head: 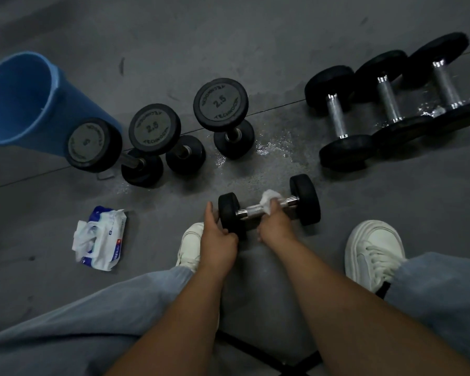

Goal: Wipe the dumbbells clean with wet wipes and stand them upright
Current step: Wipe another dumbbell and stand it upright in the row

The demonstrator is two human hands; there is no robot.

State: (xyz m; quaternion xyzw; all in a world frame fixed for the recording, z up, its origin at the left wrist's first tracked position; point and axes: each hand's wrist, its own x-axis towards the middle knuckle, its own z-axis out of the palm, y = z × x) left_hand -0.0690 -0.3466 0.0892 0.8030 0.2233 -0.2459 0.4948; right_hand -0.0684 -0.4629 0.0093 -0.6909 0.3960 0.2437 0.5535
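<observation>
head view: a grey rubber floor (255,36) carries everything, with a thin seam running across it from lower left to upper right. two bare forearms reach forward between legs in pale blue jeans.

the small black dumbbell (248,212) lies crosswise on the near side of the seam, just ahead of the feet, its chrome handle running left to right. i cannot tell whether its heads rest on the floor or hang just above it. the left grip (217,237) holds the dumbbell's left head, fingers curled over the outer face and thumb on the near rim. the right grip (276,221) is closed narrow round the handle. it presses a bunched white wet wipe (269,199) against the chrome, close to the right head.

along the seam to the left, three upright dumbbells (154,128) stand on end in a row; two top faces read 2.5. the leftmost stands just in front of a blue bucket (19,99). at the far right, three lying dumbbells (337,118) rest on their sides, packed side by side. a wet patch (269,147) glistens on the floor between the two groups.

an opened pack of wet wipes (101,238) lies on the floor left of the left grip, a sheet pulled partly out. a white shoe (372,253) shows on the right, and another white shoe (190,245) sits partly behind the left wrist.
</observation>
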